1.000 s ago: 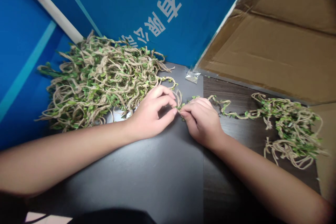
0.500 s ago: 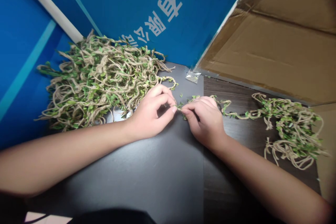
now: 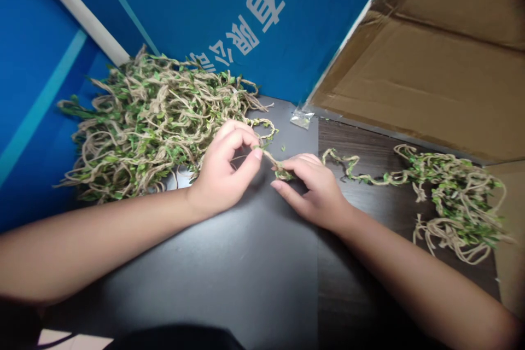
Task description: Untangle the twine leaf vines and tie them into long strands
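A strand of leafy twine garland (image 3: 271, 159), tan braided cord with small green leaves, stretches between my two hands above the grey surface. My left hand (image 3: 223, 169) is closed, pinching the strand between thumb and fingertips. Slightly lower and to the right, my right hand (image 3: 316, 188) curls its fingers round the garland, with the thumb a little apart from the index finger. Beyond the right hand, the garland runs on to a small leafy twine heap (image 3: 459, 191). A large tangled pile of leafy twine (image 3: 159, 120) lies beside my left hand.
At the back stands a blue panel (image 3: 184, 5) with white characters. A brown cardboard sheet (image 3: 435, 76) leans at the right rear. Near their corner lies a small clear plastic packet (image 3: 302, 118). Grey sheet (image 3: 246, 273) meets dark wood-grain surface (image 3: 348, 290) below my hands.
My left hand has moved left and slightly up along the strand, opening a gap between the hands. The right hand has shifted slightly left, and its thumb and index finger have parted.
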`<move>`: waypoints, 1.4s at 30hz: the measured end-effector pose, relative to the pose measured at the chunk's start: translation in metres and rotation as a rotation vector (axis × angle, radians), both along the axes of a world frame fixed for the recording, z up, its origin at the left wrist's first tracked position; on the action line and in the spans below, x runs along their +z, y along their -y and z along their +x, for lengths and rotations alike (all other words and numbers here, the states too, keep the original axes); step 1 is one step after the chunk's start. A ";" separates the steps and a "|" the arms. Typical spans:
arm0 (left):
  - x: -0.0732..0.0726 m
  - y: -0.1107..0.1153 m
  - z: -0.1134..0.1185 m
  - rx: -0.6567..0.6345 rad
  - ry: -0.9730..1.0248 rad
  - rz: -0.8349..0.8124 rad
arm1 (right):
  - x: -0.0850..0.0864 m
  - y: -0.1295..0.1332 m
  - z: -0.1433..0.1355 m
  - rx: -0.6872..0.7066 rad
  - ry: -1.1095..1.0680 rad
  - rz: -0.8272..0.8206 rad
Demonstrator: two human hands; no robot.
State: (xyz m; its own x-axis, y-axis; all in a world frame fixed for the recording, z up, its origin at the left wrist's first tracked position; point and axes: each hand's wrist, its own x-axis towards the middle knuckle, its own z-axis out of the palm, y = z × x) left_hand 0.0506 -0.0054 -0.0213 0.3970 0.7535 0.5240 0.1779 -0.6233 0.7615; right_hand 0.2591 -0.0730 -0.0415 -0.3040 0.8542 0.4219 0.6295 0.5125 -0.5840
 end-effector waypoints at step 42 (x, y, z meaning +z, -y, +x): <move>-0.002 0.005 0.001 -0.217 -0.201 -0.018 | 0.005 0.005 -0.002 -0.153 0.137 0.300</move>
